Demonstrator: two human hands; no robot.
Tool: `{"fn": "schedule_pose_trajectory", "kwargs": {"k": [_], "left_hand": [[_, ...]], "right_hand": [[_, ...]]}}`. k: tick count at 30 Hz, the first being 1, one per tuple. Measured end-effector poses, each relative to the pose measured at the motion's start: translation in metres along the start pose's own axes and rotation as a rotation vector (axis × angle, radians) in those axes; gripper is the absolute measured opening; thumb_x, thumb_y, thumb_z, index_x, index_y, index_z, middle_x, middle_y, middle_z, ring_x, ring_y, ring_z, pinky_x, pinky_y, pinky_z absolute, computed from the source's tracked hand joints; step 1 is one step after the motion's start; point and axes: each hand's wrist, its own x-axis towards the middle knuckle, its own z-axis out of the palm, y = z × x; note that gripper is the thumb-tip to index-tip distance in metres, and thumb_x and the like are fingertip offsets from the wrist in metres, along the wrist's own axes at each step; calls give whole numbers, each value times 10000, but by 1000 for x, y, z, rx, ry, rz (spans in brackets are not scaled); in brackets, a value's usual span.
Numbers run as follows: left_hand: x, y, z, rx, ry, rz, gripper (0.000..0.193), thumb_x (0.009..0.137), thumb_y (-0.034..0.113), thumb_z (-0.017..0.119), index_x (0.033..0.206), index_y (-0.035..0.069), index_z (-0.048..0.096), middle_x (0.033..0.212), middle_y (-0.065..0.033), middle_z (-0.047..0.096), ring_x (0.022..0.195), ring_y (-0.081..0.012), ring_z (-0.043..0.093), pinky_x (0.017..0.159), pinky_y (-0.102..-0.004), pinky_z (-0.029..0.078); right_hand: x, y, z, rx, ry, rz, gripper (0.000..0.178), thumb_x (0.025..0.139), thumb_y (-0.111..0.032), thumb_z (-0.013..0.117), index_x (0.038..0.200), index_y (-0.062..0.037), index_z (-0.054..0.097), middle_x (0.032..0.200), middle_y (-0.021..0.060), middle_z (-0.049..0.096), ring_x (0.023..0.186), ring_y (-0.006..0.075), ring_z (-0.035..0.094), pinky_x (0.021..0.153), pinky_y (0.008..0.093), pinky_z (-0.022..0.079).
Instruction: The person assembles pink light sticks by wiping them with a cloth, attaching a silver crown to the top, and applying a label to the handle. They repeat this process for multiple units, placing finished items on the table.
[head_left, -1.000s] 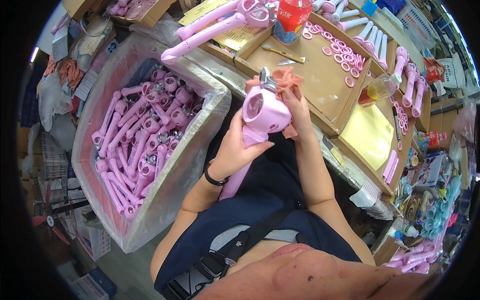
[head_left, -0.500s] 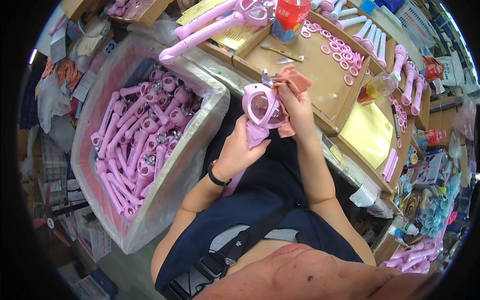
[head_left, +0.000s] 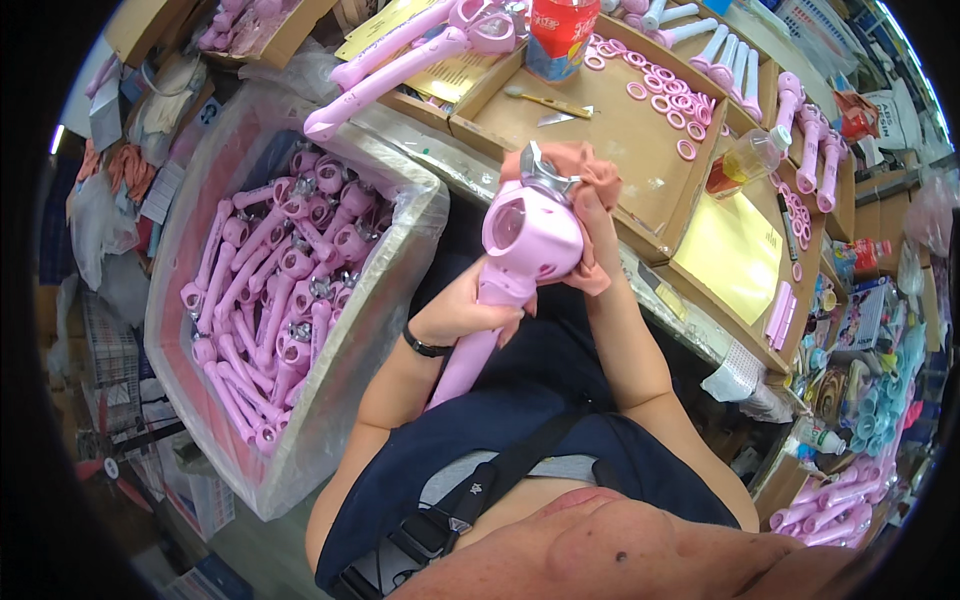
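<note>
Pink wand (head_left: 545, 236) turned, right fingers (head_left: 592, 208) partly hidden

Pink wand (head_left: 545, 235): rolled; its round window (head_left: 507, 232), front-facing half a second earlier, swung leftward.
Left hand (head_left: 457, 310): lowered its grip toward the handle (head_left: 468, 365).
Salmon cloth (head_left: 601, 178): reappeared left of the silver crown (head_left: 545, 172).
</note>
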Motion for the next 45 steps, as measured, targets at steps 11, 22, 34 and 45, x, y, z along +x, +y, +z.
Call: {"fn": "schedule_pose_trajectory", "kwargs": {"k": [11, 22, 34, 45], "left_hand": [[12, -2, 25, 813, 440, 327, 840, 741, 171, 755, 1366, -28, 231, 1194, -232, 535, 1096, -315, 569, 884, -367, 466], [20, -8, 2, 513, 283, 220, 700, 749, 135, 737, 1291, -1, 315, 1039, -113, 562, 870, -181, 603, 759, -310, 505], [-8, 9, 24, 464, 74, 231, 924, 673, 78, 767, 1410, -24, 219, 1325, -128, 411, 1238, -187, 394, 1034, -333, 316], [12, 12, 11, 347, 225, 255, 638, 921, 304, 575, 1368, 19, 219, 1176, -141, 486, 931, -170, 573, 803, -277, 474]], "right_hand": [[8, 23, -21, -81, 112, -148, 314, 975, -327, 449, 1152, -68, 431, 1199, 151, 502, 1096, 255, 546, 952, 351, 449], [-21, 49, -23, -251, 295, -275, 352, 989, -330, 432, 1204, -52, 409, 1122, 44, 451, 1032, 115, 443, 934, 265, 372], [-52, 14, -22, 313, 240, 88, 465, 938, -314, 525, 1276, -19, 402, 1262, 143, 498, 1149, 251, 515, 980, 379, 444], [-18, 17, 2, -280, 288, -360, 324, 1019, -285, 350, 1137, -9, 472, 1246, 167, 478, 1150, 211, 457, 1027, 340, 339]]}}
